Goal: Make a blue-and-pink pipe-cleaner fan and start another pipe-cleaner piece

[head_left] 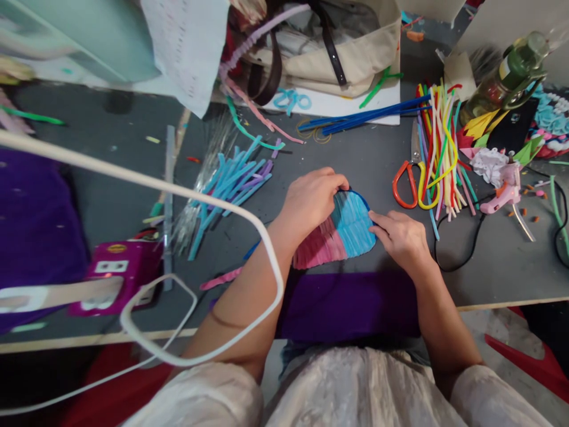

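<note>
A flat, rounded panel of pipe cleaners (355, 228), light blue on the right and pink on the left, lies on the table in front of me. A dark blue pipe cleaner (361, 199) runs along its upper right edge. My left hand (311, 198) is closed at the top edge, its fingertips pressing there and its wrist covering part of the pink side. At the right edge, my right hand (400, 238) pinches the dark blue pipe cleaner between thumb and forefinger. A purple cloth (351, 302) spreads below the panel.
Scissors (405, 185) and a bundle of colored pipe cleaners (444, 154) lie to the right, near a pink glue gun (504, 190). Cut blue pipe cleaners (235, 172) sit left. A white cable (200, 194) loops across the view near a purple power strip (111, 273).
</note>
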Tool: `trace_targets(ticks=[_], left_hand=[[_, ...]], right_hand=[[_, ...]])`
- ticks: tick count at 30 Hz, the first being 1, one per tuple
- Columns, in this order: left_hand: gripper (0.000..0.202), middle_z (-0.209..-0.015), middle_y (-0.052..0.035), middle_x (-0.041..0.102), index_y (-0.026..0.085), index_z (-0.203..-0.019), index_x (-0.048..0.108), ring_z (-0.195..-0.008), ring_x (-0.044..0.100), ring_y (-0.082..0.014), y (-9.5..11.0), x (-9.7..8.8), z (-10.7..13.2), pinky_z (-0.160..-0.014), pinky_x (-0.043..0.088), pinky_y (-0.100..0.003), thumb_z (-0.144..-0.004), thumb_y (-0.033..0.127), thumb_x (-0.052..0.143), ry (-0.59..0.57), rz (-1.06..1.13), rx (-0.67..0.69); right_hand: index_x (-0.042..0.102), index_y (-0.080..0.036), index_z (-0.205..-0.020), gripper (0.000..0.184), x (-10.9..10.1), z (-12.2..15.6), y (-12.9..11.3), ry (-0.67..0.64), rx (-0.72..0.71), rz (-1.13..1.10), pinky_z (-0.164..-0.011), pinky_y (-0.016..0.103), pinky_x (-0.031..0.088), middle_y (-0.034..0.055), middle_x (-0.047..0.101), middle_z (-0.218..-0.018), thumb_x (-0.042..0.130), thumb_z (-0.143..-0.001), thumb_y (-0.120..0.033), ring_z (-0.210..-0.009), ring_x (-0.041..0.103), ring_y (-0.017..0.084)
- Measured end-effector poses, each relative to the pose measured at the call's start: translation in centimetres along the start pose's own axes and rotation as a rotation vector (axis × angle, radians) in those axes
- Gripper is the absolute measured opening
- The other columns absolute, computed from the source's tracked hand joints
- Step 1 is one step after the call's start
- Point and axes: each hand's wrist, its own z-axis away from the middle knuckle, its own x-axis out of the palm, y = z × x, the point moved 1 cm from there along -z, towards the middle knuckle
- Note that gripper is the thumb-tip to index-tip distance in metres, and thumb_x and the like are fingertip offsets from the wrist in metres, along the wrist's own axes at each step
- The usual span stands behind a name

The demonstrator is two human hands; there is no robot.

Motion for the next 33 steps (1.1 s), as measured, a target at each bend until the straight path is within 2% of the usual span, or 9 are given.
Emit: trace_targets(ticks=[4, 9, 11, 17, 26, 33], left_hand=[[0.037, -0.101, -0.0076, 0.066, 0.024, -0.105, 0.071, -0.096, 0.062, -0.0218, 0.5, -0.1, 0.2, -0.079, 0.047, -0.032, -0.090, 0.010, 0.040, 0.000, -0.056, -0.023], [0.051, -0.111, -0.0093, 0.059, 0.029, -0.132, 0.060, -0.100, 0.058, -0.0236, 2.1, -0.9, 1.3, -0.078, 0.047, -0.034, -0.092, 0.009, 0.037, -0.072, -0.147, 0.026], [0.050, -0.115, -0.0096, 0.056, 0.032, -0.136, 0.056, -0.103, 0.056, -0.0242, 2.6, -1.1, 1.8, -0.079, 0.047, -0.034, -0.093, 0.012, 0.039, -0.121, -0.161, 0.067], [0.034, -0.121, -0.0107, 0.049, 0.031, -0.125, 0.062, -0.113, 0.047, -0.0283, 3.3, -1.1, 2.2, -0.080, 0.048, -0.036, -0.095, 0.026, 0.049, -0.157, -0.192, 0.110], [0.030, -0.121, -0.0092, 0.054, 0.027, -0.118, 0.063, -0.110, 0.046, -0.0264, 3.5, -0.9, 2.1, -0.073, 0.046, -0.032, -0.095, 0.017, 0.045, -0.149, -0.185, 0.195], [0.036, -0.118, -0.0088, 0.056, 0.032, -0.121, 0.062, -0.109, 0.047, -0.0256, 3.4, -1.1, 2.2, -0.073, 0.044, -0.031, -0.095, 0.015, 0.043, -0.177, -0.200, 0.237]], right_hand=[[0.064, -0.026, -0.130, 0.037, 0.0, 0.0, 0.0, -0.004, -0.006, 0.004, -0.072, 0.024, 0.044, 0.0060, 0.070, -0.096, 0.049, -0.098, -0.037, -0.094, 0.063, 0.017], [0.063, -0.026, -0.131, 0.038, 0.2, 0.1, 0.3, 0.007, -0.027, -0.003, -0.073, 0.024, 0.043, 0.0060, 0.070, -0.098, 0.047, -0.099, -0.038, -0.094, 0.063, 0.018], [0.062, -0.027, -0.131, 0.038, 0.4, 0.1, 0.4, 0.015, -0.039, -0.003, -0.072, 0.024, 0.043, 0.0062, 0.070, -0.098, 0.046, -0.099, -0.039, -0.094, 0.063, 0.018], [0.063, -0.027, -0.131, 0.039, 0.7, 0.1, 0.7, 0.027, -0.039, -0.012, -0.071, 0.025, 0.043, 0.0062, 0.070, -0.096, 0.045, -0.099, -0.040, -0.094, 0.062, 0.018], [0.064, -0.025, -0.130, 0.038, 0.2, 0.0, 0.3, 0.007, -0.018, -0.032, -0.075, 0.025, 0.044, 0.0066, 0.071, -0.099, 0.047, -0.098, -0.038, -0.096, 0.063, 0.019], [0.064, -0.025, -0.129, 0.038, 0.4, 0.0, 0.5, 0.028, -0.024, -0.056, -0.076, 0.026, 0.045, 0.0071, 0.071, -0.099, 0.048, -0.098, -0.037, -0.097, 0.064, 0.019]])
